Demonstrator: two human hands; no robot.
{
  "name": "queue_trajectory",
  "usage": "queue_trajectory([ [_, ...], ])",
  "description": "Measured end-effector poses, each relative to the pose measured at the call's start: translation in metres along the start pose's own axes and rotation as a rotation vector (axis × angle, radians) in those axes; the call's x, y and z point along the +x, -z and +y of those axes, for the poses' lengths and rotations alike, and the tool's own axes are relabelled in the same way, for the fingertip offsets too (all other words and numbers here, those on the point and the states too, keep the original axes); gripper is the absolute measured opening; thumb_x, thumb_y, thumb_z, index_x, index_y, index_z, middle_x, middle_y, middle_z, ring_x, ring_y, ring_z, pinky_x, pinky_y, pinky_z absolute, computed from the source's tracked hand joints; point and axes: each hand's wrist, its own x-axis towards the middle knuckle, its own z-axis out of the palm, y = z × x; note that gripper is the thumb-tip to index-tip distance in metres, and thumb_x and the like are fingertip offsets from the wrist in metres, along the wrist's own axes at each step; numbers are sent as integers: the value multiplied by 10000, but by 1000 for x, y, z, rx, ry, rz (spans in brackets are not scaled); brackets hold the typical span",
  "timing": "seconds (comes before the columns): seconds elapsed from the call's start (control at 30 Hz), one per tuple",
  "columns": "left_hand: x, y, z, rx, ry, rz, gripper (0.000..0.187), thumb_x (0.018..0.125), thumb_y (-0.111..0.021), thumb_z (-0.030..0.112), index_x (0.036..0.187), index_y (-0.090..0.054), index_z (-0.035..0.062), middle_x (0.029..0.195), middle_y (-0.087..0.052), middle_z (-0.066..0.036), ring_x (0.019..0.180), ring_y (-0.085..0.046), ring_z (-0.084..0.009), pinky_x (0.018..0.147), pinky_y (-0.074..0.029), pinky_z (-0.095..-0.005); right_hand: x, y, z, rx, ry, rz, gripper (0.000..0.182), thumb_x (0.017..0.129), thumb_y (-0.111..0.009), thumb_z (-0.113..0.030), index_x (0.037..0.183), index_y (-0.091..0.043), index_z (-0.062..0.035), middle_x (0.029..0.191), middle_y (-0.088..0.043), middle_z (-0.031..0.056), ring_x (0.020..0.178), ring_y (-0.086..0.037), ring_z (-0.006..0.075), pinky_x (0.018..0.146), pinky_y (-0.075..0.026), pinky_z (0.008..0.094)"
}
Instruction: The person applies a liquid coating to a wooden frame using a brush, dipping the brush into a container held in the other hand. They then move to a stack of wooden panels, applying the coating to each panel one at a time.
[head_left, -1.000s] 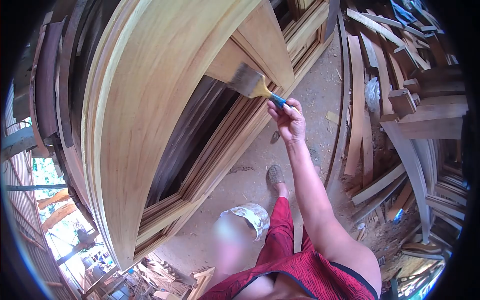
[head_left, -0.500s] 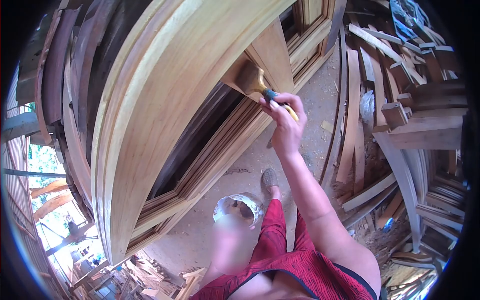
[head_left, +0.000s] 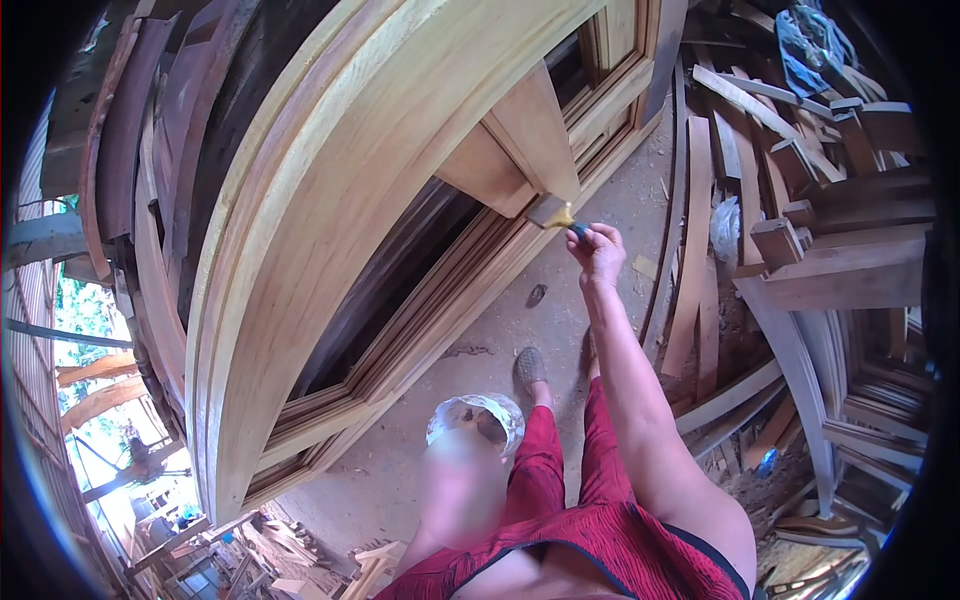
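We note: right hand (head_left: 600, 252) grips brush (head_left: 560, 216) by handle (head_left: 579, 230), presumably so bristles (head_left: 546, 209) face the wooden frame (head_left: 330, 180), left; left hand (head_left: 462, 482) blurred near bucket (head_left: 447, 409), grip we cannot tell.

Right hand (head_left: 598, 252) outstretched, fingers closed round the handle of a broad paintbrush (head_left: 553, 213); bristles at the edge of a panelled wooden frame (head_left: 290, 230), contact unclear. Left hand (head_left: 465, 475) blurred, at near side of white-smeared bucket (head_left: 447, 415); grip unreadable. Grey shoe (head_left: 528, 368) on dusty floor (head_left: 500, 315). Loose planks (head_left: 688, 240) heaped rightward, crumpled plastic (head_left: 725, 230) among them.
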Motion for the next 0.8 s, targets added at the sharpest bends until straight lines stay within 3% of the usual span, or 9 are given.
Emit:
queue_trajectory([
  [0.13,0,-10,-2,4,-16,-3,1001,551,-747,319,1392,-235,139,1355,-350,-175,1208,-409,-436,874,-437,-658,-23,-39,-53,-70,310,-86,119,819,-508,11,935,-516,-16,834,-608,113,753,-669,241,660,-569,301],
  [0.2,0,-19,-2,1,-27,-15,1001,550,-747,320,1392,-236,138,1353,-353,-174,1207,-410,-437,872,-438,-658,-48,-69,-93,-71,349,-157,97,825,-512,6,922,-519,-1,847,-606,112,769,-668,235,676,-566,295],
  [0.27,-2,-26,-3,-8,-38,-15,1002,549,-746,321,1392,-236,138,1350,-355,-174,1206,-411,-438,870,-439,-659,-77,-93,-133,-70,517,-325,103,823,-492,22,921,-514,1,886,-604,130,789,-668,264,711,-567,341],
  [0.37,-5,-33,-5,-17,-31,-40,986,563,-735,328,1391,-237,132,1351,-361,-178,1203,-416,-439,869,-446,-651,-96,-90,-168,195,424,-534,102,813,-491,16,909,-517,-8,915,-597,164,880,-647,361,808,-542,449],
  [0.47,-9,-33,-11,-33,-54,-9,983,567,-732,330,1392,-235,128,1356,-359,-179,1198,-423,-438,870,-447,-647,-63,-68,-155,421,171,-714,195,782,-547,16,971,-524,-26,945,-607,202,917,-628,402,803,-541,456],
  [0.6,-12,-23,-23,-135,-81,-30,977,591,-726,292,1403,-207,128,1371,-334,-180,1224,-395,-431,883,-445,-641,28,-17,-87,454,-32,-678,240,768,-571,11,998,-527,-43,977,-606,218,930,-616,424,815,-532,490],
  [0.67,-17,-13,-31,-157,-99,13,983,587,-729,289,1404,-206,129,1375,-332,-177,1232,-386,-427,881,-435,-652,63,21,-58,425,-83,-538,261,758,-573,20,1005,-532,-52,943,-609,217,926,-613,434,808,-527,518],
  [0.73,-20,4,-39,-167,-72,49,984,589,-729,289,1405,-204,130,1379,-329,-176,1232,-392,-418,882,-428,-655,70,48,-36,258,-23,-299,244,757,-573,18,991,-539,-44,905,-613,220,895,-619,442,769,-543,503],
  [0.8,-23,20,-45,-198,-79,63,979,588,-728,290,1404,-211,129,1383,-326,-176,1234,-394,-405,869,-434,-654,67,60,-16,81,4,-239,221,765,-547,31,976,-542,-36,873,-618,190,832,-646,390,724,-562,454],
])
